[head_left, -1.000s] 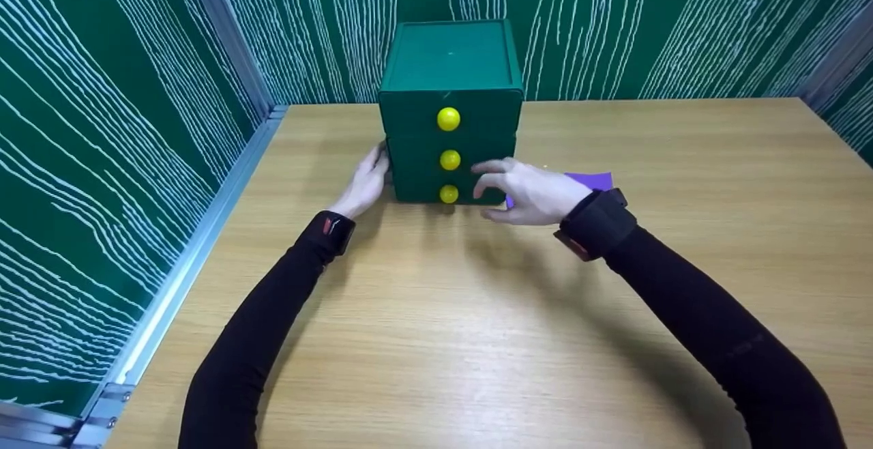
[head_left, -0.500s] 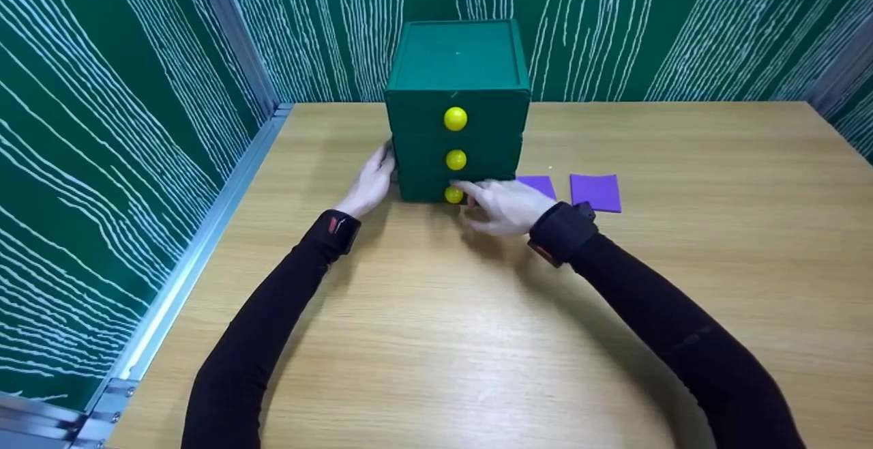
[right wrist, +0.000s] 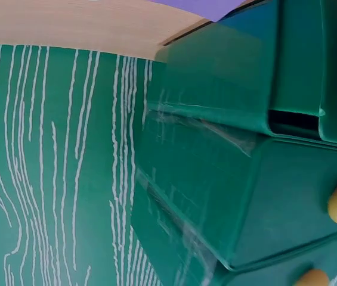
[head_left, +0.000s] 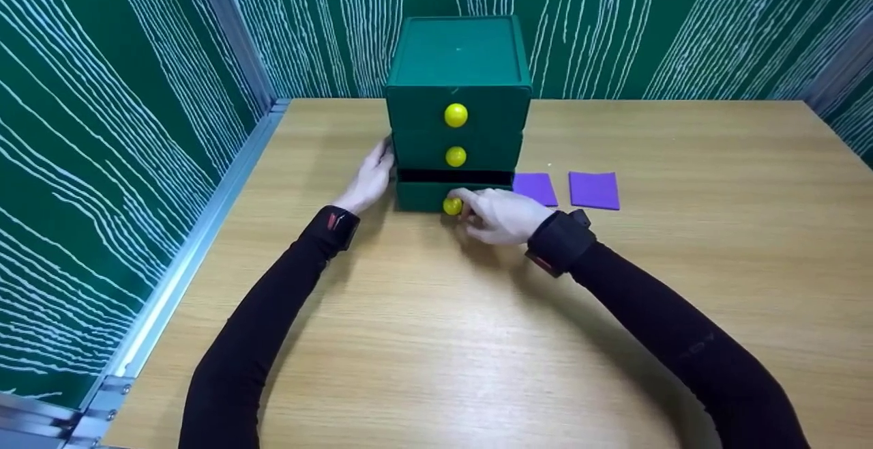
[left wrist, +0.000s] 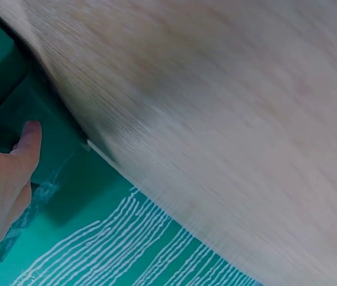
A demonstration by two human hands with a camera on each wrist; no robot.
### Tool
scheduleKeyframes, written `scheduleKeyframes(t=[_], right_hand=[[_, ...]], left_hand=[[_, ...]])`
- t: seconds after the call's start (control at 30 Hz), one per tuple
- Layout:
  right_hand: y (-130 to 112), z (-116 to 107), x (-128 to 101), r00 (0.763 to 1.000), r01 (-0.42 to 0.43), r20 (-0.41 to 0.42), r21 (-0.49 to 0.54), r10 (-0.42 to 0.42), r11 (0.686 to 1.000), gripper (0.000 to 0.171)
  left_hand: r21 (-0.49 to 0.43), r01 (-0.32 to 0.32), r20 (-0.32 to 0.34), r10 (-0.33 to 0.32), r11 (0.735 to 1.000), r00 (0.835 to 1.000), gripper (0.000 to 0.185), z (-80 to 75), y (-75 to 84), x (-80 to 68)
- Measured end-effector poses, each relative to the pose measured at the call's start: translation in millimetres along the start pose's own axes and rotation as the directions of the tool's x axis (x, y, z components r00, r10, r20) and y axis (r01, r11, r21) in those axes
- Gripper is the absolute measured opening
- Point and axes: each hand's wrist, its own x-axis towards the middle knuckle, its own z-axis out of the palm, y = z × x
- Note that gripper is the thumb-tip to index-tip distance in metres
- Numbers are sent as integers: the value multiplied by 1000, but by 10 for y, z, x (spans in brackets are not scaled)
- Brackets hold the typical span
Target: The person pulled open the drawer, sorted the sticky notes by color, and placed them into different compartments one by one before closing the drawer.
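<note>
Pinching the yellow knob (head_left: 452, 206) of the bottom drawer (head_left: 426, 196), the right hand (head_left: 501, 215) sits just below centre frame, fingers curled together around it, and the drawer juts slightly out of the green cabinet (head_left: 457, 104). The left hand (head_left: 372, 179) rests flat against the cabinet's left side, fingers straight. Two purple sheets (head_left: 573, 189) lie on the wooden table (head_left: 477, 340), right of the cabinet.

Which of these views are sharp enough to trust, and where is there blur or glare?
Head view: sharp, soft glare on the table near the bottom edge. Left wrist view: the wood grain is smeared with blur. Right wrist view: the drawer unit is close, tilted, with pale reflections streaking it.
</note>
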Motion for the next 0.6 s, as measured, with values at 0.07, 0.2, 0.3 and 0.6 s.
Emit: scheduleKeyframes(t=[0.07,0.2,0.3,0.6], right_hand=[[-55,16,-40,1000,22,-4,-7,-22,1000,49],[-176,46,-137,998,64,1,-4,-64,998,50],[-256,71,-210,996,92,5,2,-92,996,49],[-448,143,-382,989,144,-16,-69,-145,987,50]], left_hand=[[-2,-11,-2,11,1000,1000,54,-1,-4,-3],[-22,-8,4,8,1000,1000,54,-7,7,-12],[-18,9,10,-9,1000,1000,54,-15,16,-16],[47,18,29,-20,999,999,56,-25,54,-16]])
